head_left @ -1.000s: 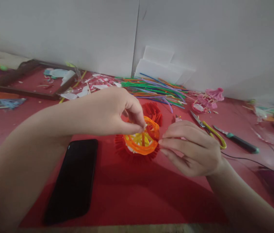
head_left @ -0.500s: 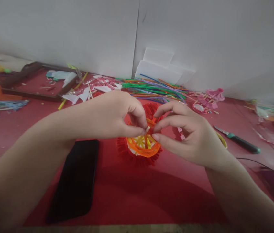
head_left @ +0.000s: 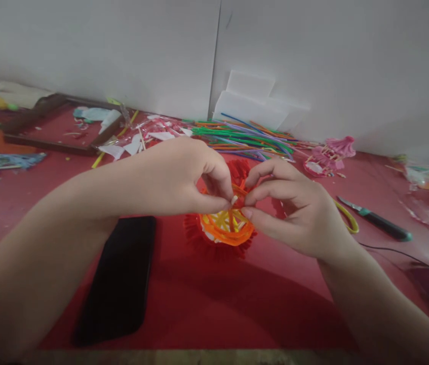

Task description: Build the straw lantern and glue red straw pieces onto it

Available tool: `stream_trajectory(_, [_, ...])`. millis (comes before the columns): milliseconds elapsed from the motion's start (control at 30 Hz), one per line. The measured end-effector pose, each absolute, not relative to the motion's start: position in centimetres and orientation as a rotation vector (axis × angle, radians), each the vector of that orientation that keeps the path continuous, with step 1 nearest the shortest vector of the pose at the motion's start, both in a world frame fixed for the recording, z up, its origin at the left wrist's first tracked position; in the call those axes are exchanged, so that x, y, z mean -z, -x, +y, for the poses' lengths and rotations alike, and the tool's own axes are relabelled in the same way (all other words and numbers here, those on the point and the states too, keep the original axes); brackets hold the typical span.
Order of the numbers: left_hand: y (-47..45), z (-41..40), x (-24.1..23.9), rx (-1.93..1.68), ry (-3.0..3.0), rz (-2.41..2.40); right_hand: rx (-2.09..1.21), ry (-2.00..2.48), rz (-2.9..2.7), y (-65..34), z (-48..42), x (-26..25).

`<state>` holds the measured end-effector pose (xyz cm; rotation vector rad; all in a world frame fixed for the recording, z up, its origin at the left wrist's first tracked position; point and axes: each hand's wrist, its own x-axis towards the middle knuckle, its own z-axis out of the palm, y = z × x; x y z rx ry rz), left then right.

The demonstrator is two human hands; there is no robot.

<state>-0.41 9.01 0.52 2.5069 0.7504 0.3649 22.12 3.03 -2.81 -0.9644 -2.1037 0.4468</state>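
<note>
A small round craft [head_left: 225,236] of red, orange and yellow fuzzy stems, perhaps pipe cleaners, sits on the red table with a ruffled red edge. Over its top, my left hand [head_left: 195,177] is closed, thumb and forefinger pinching a small white piece [head_left: 234,200]. My right hand [head_left: 294,205] comes in from the other side, its thumb and forefinger closed at a red part of the craft beside that piece. Its other fingers are bent above. The fingertips hide much of the spot between the hands.
A black phone [head_left: 117,279] lies under my left forearm. Right of my right hand are a knife with a black-and-green handle [head_left: 385,224] and a yellow ring [head_left: 347,217]. Several colored stems [head_left: 244,137], a pink craft [head_left: 330,156] and a brown frame [head_left: 50,144] line the back.
The view has shifted slightly, moving the scene a little to the right and up. Both hands keep nearly the same pose over the craft.
</note>
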Motion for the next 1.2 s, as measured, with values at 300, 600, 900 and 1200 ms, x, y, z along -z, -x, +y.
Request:
stream_trajectory(300, [0.43,9.07,-0.45,-0.365,-2.493,0.765,-0.612,0.94,-2.078,-22.29,3.28,3.21])
stream_trajectory(600, [0.4,9.19,-0.58,-0.338,-2.512,0.752,-0.675,0.915,-2.033,-22.05,3.49,3.69])
stream_trajectory(900, [0.37,9.05,-0.64,-0.352,-2.478,0.753,-0.7,0.928,-2.029,-21.97,3.43,3.75])
stream_trajectory(1200, [0.31,9.15,-0.68,-0.344,-2.468,0.743,-0.694,0.953,-2.021,-21.86,3.33,3.81])
